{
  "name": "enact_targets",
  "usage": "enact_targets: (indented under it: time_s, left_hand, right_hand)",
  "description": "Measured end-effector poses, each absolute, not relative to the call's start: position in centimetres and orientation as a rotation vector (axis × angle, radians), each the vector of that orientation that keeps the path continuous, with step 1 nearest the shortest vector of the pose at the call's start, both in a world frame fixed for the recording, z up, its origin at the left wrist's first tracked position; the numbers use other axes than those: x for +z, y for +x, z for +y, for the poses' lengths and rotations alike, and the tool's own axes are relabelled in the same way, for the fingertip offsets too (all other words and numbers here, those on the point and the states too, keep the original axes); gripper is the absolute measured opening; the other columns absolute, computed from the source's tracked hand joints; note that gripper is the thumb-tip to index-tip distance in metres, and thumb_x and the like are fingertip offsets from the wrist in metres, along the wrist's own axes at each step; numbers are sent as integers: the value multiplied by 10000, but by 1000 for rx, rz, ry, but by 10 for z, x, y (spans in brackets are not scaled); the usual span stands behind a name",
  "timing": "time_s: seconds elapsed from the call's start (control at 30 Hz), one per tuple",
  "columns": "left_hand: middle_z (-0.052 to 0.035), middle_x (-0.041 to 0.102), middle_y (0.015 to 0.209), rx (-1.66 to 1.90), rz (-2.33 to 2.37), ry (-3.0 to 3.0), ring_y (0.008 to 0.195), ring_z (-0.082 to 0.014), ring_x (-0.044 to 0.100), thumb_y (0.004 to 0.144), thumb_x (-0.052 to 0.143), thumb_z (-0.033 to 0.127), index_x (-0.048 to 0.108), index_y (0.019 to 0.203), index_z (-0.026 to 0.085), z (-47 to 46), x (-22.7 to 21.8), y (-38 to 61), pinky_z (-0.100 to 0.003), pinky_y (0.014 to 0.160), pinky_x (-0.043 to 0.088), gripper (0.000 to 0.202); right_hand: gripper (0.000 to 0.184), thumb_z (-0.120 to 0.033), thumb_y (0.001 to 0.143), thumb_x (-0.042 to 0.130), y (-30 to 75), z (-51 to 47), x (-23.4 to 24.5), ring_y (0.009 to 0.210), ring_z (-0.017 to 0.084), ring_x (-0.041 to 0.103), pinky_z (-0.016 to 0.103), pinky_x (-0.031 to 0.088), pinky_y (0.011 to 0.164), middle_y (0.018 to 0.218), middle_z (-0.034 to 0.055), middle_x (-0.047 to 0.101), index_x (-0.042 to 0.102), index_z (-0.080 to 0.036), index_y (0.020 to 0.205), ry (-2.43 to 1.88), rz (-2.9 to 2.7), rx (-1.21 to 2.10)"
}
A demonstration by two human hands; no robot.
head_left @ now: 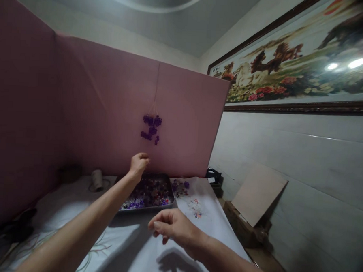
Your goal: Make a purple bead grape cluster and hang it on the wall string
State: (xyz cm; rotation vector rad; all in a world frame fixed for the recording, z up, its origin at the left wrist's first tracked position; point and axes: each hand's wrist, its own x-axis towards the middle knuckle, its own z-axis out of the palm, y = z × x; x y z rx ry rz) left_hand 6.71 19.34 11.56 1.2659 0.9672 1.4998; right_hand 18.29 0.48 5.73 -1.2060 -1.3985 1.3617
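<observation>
A hanging ornament of purple beads (152, 127) dangles on a thin cord (157, 84) before the pink panel. Just below it, my left hand (140, 164) is raised with thumb and fingers pinched together. Whatever lies in that pinch is too small to make out. Lower and nearer, my right hand (176, 227) hovers above the white tabletop, its fingers curled and the thumb close to the index finger. I cannot see what it holds, if anything. A dark tray (144, 209) of mixed loose beads (154, 191) sits between the hands, partly hidden by my left forearm.
Pink panels (110, 108) stand behind and left. A spool of cord (97, 179) is at the back left; loose strands (95, 247) lie in front. Small beads (196, 208) and purple bead pieces (181, 185) are right of the tray. A leaning board (259, 193) stands beyond the table's right edge.
</observation>
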Motion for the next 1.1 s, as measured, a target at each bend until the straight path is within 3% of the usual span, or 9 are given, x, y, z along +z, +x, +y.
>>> enact_targets:
  time_s: [0.23, 0.47, 0.57, 0.7, 0.83, 0.93, 1.03, 1.1]
  left_hand:
    - [-25, 653, 613, 1285, 986, 1382, 543, -149, 560, 493, 670, 175, 649, 706, 150, 124, 95, 62, -257, 550, 388, 215]
    - [-12, 622, 526, 1044, 906, 1535, 495, -148, 537, 497, 685, 178, 649, 604, 161, 78, 75, 62, -264, 528, 379, 114]
    - [-11, 623, 520, 990, 892, 1571, 495, -148, 530, 501, 686, 185, 665, 609, 161, 73, 67, 60, -259, 515, 364, 113]
    - [-10, 616, 505, 1025, 921, 1575, 487, -143, 514, 496, 679, 194, 649, 580, 165, 77, 67, 57, -248, 497, 342, 93]
    - [-17, 614, 499, 1130, 961, 1552, 469, -140, 509, 519, 690, 252, 621, 564, 166, 87, 77, 54, -246, 487, 346, 119]
    - [-23, 625, 527, 1238, 988, 1536, 479, -144, 527, 567, 672, 329, 622, 615, 163, 101, 88, 53, -246, 489, 364, 180]
    - [-29, 651, 581, 1365, 1019, 1533, 518, -154, 561, 613, 635, 359, 638, 709, 155, 125, 102, 53, -252, 512, 400, 225]
    - [-37, 668, 630, 1463, 1053, 1542, 577, -169, 596, 628, 630, 349, 647, 748, 151, 146, 115, 55, -258, 543, 426, 232]
  right_hand:
    - [215, -335, 662, 696, 159, -35, 43, 626, 109, 559, 222, 384, 541, 750, 22, 658, 716, -146, 761, -1145, -1388, 1456]
    - [106, -190, 707, 609, 137, -41, 23, 555, 122, 584, 225, 429, 552, 638, -4, 653, 714, -172, 704, -1309, -1503, 1410]
    - [231, -82, 646, 547, 132, -32, 22, 690, 176, 673, 226, 456, 571, 715, 14, 730, 739, -189, 715, -1473, -1738, 1116]
    - [301, -79, 609, 582, 125, -17, 19, 840, 221, 717, 242, 486, 655, 867, 37, 777, 762, -201, 818, -1536, -2019, 784]
    - [298, -141, 659, 591, 111, -12, 7, 838, 239, 723, 265, 486, 642, 893, 35, 777, 742, -242, 895, -1608, -2183, 551]
    - [226, -221, 728, 589, 99, -7, -8, 745, 243, 716, 290, 486, 599, 893, 70, 766, 704, -215, 923, -1634, -2306, 276]
    - [300, -345, 747, 620, 90, 3, -28, 742, 285, 706, 325, 490, 554, 905, 119, 748, 679, -173, 986, -1469, -2498, 0]
    - [274, -323, 721, 670, 89, 7, -40, 675, 273, 694, 304, 461, 483, 818, 107, 742, 685, -163, 943, -1435, -2491, -46]
